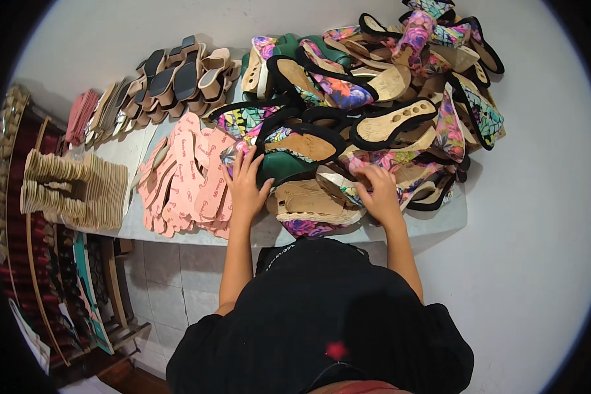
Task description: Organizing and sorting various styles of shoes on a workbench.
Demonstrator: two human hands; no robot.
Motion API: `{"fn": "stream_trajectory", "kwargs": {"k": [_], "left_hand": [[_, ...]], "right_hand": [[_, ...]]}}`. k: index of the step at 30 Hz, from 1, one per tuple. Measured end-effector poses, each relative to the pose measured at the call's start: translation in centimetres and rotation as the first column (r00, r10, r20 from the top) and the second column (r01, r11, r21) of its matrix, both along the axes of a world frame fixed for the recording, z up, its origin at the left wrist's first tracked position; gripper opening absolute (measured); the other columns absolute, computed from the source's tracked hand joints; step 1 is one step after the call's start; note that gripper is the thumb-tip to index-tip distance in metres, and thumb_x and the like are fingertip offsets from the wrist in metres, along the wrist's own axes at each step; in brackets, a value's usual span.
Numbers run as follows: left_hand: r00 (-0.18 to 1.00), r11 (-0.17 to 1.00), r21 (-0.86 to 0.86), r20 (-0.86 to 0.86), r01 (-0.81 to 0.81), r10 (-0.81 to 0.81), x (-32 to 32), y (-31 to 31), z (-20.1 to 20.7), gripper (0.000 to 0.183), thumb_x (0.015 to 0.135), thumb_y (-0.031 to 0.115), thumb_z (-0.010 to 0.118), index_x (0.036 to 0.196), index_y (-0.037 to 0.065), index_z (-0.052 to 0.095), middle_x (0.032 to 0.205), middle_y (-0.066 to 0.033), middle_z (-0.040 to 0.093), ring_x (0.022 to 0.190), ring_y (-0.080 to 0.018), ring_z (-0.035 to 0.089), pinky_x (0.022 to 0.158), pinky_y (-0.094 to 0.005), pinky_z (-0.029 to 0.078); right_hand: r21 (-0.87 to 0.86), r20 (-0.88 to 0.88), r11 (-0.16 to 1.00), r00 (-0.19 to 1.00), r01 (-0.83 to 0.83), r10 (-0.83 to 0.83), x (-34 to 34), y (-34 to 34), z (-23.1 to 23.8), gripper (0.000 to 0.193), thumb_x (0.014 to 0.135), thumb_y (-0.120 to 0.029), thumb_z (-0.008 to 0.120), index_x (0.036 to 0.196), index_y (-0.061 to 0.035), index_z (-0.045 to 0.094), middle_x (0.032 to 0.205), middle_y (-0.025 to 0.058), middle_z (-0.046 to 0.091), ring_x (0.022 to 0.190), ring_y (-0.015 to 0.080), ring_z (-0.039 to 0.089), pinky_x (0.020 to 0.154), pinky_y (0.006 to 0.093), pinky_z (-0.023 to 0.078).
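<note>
A heap of floral wedge sandals [315, 141] with black edging and tan footbeds lies before me. My left hand [245, 184] rests at its left side with fingers spread. Those fingertips touch a floral upper, and the thumb is beside a green shoe last [285, 168]. My right hand [378, 190] lies over a floral sandal with a pale sole [331, 182], fingers loosely bent and thumb apart. Between the hands, near the table edge, sits a tan wedge sole with a floral side [310, 199]. Pink printed insoles [189, 174] are piled left of my left hand.
Stacks of beige sole-shaped pieces [105, 190] stand at the table's left end. Black-and-beige heeled soles [171, 82] are lined up at the back left, beside a pink stack [82, 117]. A wall [538, 197] closes off the right. Lower left is a wooden rack [115, 289].
</note>
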State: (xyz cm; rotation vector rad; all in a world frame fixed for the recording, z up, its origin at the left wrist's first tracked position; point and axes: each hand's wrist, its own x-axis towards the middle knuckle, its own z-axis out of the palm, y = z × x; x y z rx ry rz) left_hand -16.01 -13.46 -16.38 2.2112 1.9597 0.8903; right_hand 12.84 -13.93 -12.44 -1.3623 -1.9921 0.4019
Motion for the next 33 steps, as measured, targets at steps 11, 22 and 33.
{"fn": "stream_trajectory", "kwargs": {"k": [11,22,33], "left_hand": [[0.929,0.995,0.099,0.369,-0.031,-0.008,-1.7,-1.3,0.4,0.042,0.067,0.015,0.067,0.107,0.007,0.056,0.127,-0.0122,0.043,0.12,-0.0304,0.035,0.099,-0.0436,0.028],[0.788,0.96,0.115,0.6,-0.256,0.138,-8.9,-4.7,0.5,0.016,0.076,-0.002,0.056,0.091,-0.002,0.06,0.103,-0.0121,0.055,0.089,-0.019,0.058,0.075,-0.0269,0.049],[0.739,0.945,-0.05,0.638,0.323,-0.219,-14.2,3.9,1.4,0.083,0.055,0.023,0.08,0.124,0.001,0.038,0.122,-0.0191,0.041,0.114,-0.0316,0.043,0.094,-0.0376,0.039]], "right_hand": [[-0.036,0.207,0.998,0.978,0.048,-0.04,-1.0,0.5,-0.3,0.029,0.069,-0.022,0.064,0.095,-0.0105,0.058,0.086,0.0058,0.049,0.088,0.0243,0.046,0.077,0.0385,0.03],[-0.144,0.352,0.934,0.899,0.328,-0.261,-6.0,-1.0,2.5,0.04,0.073,-0.038,0.062,0.058,-0.0031,0.051,0.063,0.0107,0.054,0.074,0.0293,0.052,0.071,0.0418,0.031],[-0.803,-0.574,0.396,0.758,-0.446,-0.31,-19.6,-0.5,-2.4,0.057,0.079,-0.031,0.063,0.11,0.0125,0.044,0.079,0.0086,0.056,0.055,0.0073,0.049,0.047,0.0215,0.04]]}}
